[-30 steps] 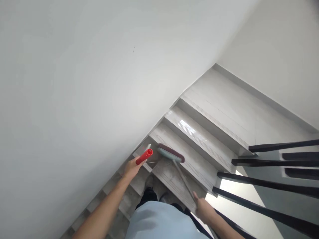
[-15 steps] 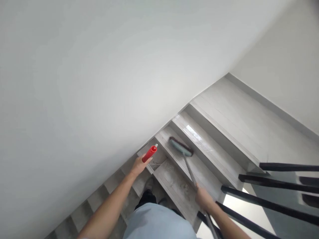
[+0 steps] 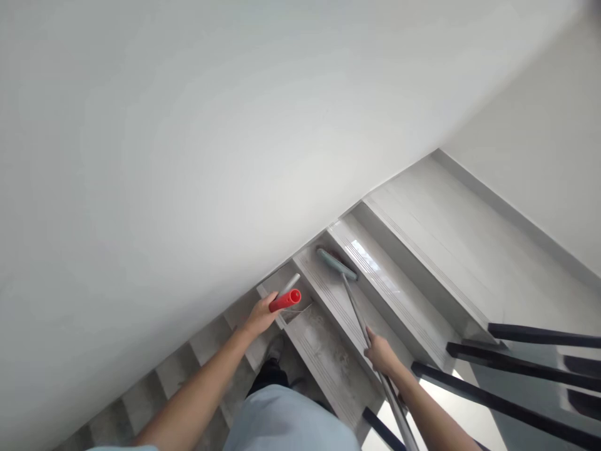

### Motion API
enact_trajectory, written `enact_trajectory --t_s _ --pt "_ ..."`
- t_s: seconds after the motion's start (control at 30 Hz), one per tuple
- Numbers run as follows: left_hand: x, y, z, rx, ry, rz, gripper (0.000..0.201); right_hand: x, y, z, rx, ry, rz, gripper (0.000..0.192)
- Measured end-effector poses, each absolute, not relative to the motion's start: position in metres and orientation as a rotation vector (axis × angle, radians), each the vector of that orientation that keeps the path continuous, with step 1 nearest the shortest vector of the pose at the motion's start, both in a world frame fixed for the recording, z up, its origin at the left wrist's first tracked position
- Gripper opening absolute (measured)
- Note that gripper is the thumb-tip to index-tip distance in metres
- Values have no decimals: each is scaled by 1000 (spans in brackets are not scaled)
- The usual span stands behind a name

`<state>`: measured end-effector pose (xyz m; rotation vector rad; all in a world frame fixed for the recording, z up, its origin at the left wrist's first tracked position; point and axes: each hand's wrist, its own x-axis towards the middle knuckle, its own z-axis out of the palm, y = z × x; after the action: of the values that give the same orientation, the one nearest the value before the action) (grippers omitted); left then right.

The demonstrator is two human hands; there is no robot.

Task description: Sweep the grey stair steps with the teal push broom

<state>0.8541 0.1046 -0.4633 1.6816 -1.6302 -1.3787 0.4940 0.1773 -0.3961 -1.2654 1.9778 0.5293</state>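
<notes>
I look down a grey tiled staircase (image 3: 399, 282). My left hand (image 3: 260, 315) grips a red handle (image 3: 285, 300) with a metal shaft that runs down towards the step by the wall. My right hand (image 3: 381, 354) is closed around the long grey pole (image 3: 357, 316) of a broom. The broom's teal head (image 3: 335, 264) with dark red bristles rests on a step close to the wall, two steps below my feet. The lower end of the red-handled tool is hidden behind the step edge.
A white wall (image 3: 164, 156) runs along the left of the stairs. Black railing bars (image 3: 516, 357) stand on the right. A pale landing (image 3: 469, 232) lies at the bottom. Dusty marks cover the step (image 3: 328, 351) in front of my dark shoes (image 3: 277, 363).
The broom head has slid towards the wall along the lower step. My right hand has moved up the pole. The red handle has tipped a little more to the right.
</notes>
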Motion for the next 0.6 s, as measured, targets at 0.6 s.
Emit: enact_trajectory --t_s 0.6 --pt "813 101 -455 1684 -1865 -705 67 530 168 -442 -1345 1898 724 77"
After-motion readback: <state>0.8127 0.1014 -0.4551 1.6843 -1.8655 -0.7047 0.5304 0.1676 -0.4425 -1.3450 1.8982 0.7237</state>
